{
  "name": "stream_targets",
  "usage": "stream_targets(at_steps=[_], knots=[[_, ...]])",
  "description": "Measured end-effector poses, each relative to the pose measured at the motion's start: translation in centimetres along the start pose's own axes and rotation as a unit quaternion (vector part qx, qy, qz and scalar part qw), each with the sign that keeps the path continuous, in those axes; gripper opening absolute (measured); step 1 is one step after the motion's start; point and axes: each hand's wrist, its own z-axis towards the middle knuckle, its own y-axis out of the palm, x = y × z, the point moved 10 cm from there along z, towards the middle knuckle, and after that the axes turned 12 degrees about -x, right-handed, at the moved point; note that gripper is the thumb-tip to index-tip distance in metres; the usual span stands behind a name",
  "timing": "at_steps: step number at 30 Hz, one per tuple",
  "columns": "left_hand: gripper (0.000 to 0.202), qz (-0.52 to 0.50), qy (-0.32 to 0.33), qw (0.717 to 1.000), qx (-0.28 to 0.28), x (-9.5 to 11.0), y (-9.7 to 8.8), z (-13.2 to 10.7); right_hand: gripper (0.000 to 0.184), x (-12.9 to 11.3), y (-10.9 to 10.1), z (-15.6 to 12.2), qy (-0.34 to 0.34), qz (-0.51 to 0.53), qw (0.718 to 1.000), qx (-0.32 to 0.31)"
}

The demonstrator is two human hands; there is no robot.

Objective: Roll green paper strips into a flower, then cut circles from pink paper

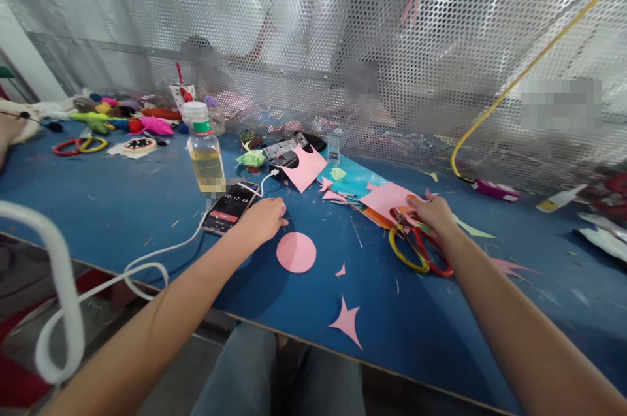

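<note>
My left hand [267, 217] is closed beside the phone [230, 208]. A bit of pink shows at its fingertips, too small to name. Just right of that hand a pink paper circle [296, 252] lies flat on the blue table [206, 285]. My right hand [434, 212] pinches the edge of a pink paper sheet [386, 202]. Under and beside this hand lie scissors [415, 249] with one yellow and one red handle, their blades partly over the paper. An orange sheet [376, 215] peeks out beneath the pink one.
Pink scraps [347, 322] lie near the front edge. A bottle of yellow liquid [206, 155] stands behind the phone, whose white cable [181, 244] crosses the left side. Farther left are other scissors [81, 145] and colourful soft items [151, 125]. A perforated metal screen [313, 31] closes the back.
</note>
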Motion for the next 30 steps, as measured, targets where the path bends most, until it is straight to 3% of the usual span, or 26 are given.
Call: stream_targets(at_steps=[4, 6, 8, 10, 12, 14, 16, 17, 20, 25, 27, 30], knots=[[0.033, 0.033, -0.01, 0.999, 0.008, 0.2, -0.5, -0.4, 0.047, -2.3, -1.4, -1.9, -0.086, -0.147, 0.982, 0.076], [0.031, 0.046, -0.012, 0.999, 0.022, 0.4, -0.9, -0.7, 0.055, -4.0, -1.1, -3.5, -0.158, -0.189, 0.965, 0.091], [0.025, 0.054, -0.007, 0.997, 0.046, 0.7, -1.6, -1.1, 0.05, -5.8, 0.0, -5.6, -0.243, -0.219, 0.941, 0.089], [0.024, 0.055, 0.013, 0.995, 0.079, 1.5, -2.4, -1.5, 0.036, -7.5, 2.0, -8.2, -0.326, -0.244, 0.911, 0.057], [0.028, 0.049, 0.059, 0.991, 0.109, 3.1, -3.3, -1.9, 0.02, -8.7, 5.2, -10.9, -0.4, -0.267, 0.876, -0.022], [0.029, 0.04, 0.134, 0.982, 0.13, 5.5, -3.8, -2.3, 0.023, -9.4, 8.4, -14.0, -0.46, -0.282, 0.835, -0.106], [0.029, 0.036, 0.223, 0.965, 0.135, 8.3, -3.7, -2.6, 0.036, -9.8, 10.4, -16.7, -0.503, -0.285, 0.803, -0.144], [0.028, 0.037, 0.263, 0.955, 0.131, 9.6, -3.3, -2.7, 0.038, -9.8, 10.9, -17.6, -0.516, -0.285, 0.793, -0.152], [0.025, 0.05, 0.342, 0.933, 0.099, 12.4, -1.2, -2.6, 0.015, -9.4, 11.7, -19.4, -0.55, -0.291, 0.762, -0.179], [0.016, 0.05, 0.363, 0.929, 0.051, 13.0, 1.8, -2.3, 0.017, -7.3, 12.0, -19.8, -0.569, -0.314, 0.708, -0.276], [0.013, 0.042, 0.36, 0.931, 0.037, 12.7, 2.2, -2.3, 0.015, -6.8, 12.0, -19.4, -0.552, -0.318, 0.71, -0.301], [0.016, 0.008, 0.337, 0.941, 0.034, 12.0, 1.8, -2.5, 0.01, -6.2, 12.0, -18.1, -0.487, -0.307, 0.743, -0.342]])
